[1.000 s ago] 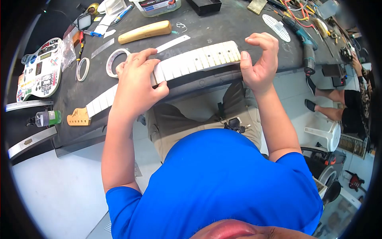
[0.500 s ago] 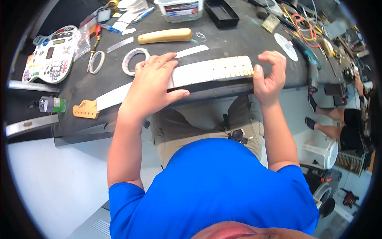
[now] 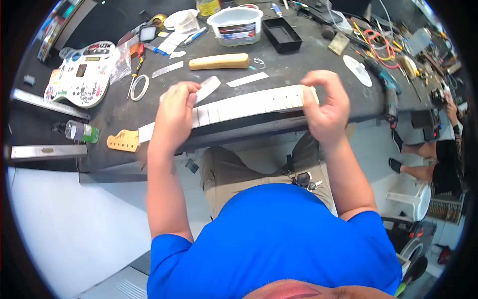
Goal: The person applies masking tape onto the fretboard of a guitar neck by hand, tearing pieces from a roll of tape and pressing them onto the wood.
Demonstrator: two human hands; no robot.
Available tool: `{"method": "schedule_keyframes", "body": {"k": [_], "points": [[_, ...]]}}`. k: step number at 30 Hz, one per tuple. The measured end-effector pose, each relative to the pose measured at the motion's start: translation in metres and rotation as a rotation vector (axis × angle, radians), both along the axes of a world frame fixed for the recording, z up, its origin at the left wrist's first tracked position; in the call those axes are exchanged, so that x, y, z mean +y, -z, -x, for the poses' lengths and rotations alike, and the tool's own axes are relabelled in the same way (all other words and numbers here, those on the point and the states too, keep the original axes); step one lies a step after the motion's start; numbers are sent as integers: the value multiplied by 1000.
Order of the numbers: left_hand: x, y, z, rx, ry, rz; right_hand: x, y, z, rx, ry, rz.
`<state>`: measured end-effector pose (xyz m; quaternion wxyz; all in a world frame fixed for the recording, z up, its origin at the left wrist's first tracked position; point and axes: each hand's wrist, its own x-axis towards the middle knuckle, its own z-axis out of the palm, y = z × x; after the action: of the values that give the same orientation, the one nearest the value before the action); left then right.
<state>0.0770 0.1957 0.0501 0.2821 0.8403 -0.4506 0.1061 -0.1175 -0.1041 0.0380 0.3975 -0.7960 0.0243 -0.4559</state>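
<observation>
A guitar neck (image 3: 239,105) lies along the front edge of the bench, its fretboard mostly covered in white tape with fret lines showing. Its bare wooden headstock (image 3: 123,141) points left. My left hand (image 3: 175,112) is over the headstock half of the neck, closed on a roll of white tape (image 3: 208,89) that is tilted nearly edge-on. At the neck's right end, my right hand (image 3: 328,107) has its thumb and curled fingers around the end. Behind the neck are a loose white strip (image 3: 247,79) and a wooden block with rounded ends (image 3: 219,62).
A stickered white guitar body (image 3: 82,74) lies at left, near a tape ring (image 3: 139,87) and a bottle (image 3: 82,131). A plastic tub (image 3: 235,27) and a black tray (image 3: 282,36) stand at the back. Tools and a rotary tool (image 3: 386,79) clutter the right. Another person's legs (image 3: 416,154) show far right.
My left hand has picked up the tape roll, which lay flat on the bench. My right hand has moved in onto the neck's end. The view has shifted slightly.
</observation>
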Motion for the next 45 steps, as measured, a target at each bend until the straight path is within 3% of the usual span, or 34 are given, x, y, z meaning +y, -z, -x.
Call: {"method": "schedule_keyframes", "body": {"k": [4, 10, 16, 19, 25, 28, 31, 38, 41, 45], "points": [[-28, -20, 65, 55, 86, 121, 45, -24, -24, 122, -274, -65], [-37, -24, 91, -167, 112, 171, 67, -23, -27, 161, -345, -277], [-45, -20, 101, -138, 115, 216, 77, -21, -18, 132, -382, -437], [-46, -18, 101, -150, 113, 241, 72, -20, -16, 199, -396, -422], [-46, -11, 104, -144, 137, 238, 64, -15, -23, 160, -239, -8], [-52, -10, 113, -122, 87, 257, 66, -7, -24, 133, -211, 20], [-50, -13, 114, -38, 27, 242, 73, -8, -22, 67, -498, -606], [-48, -14, 115, 255, 30, 243, 52, -18, -17, 192, -355, -68], [-40, -6, 104, 231, 205, 328, 43, -16, -20, 183, -297, -94], [-37, -9, 102, 80, -32, 198, 49, -24, -6, 148, -269, -2]]}}
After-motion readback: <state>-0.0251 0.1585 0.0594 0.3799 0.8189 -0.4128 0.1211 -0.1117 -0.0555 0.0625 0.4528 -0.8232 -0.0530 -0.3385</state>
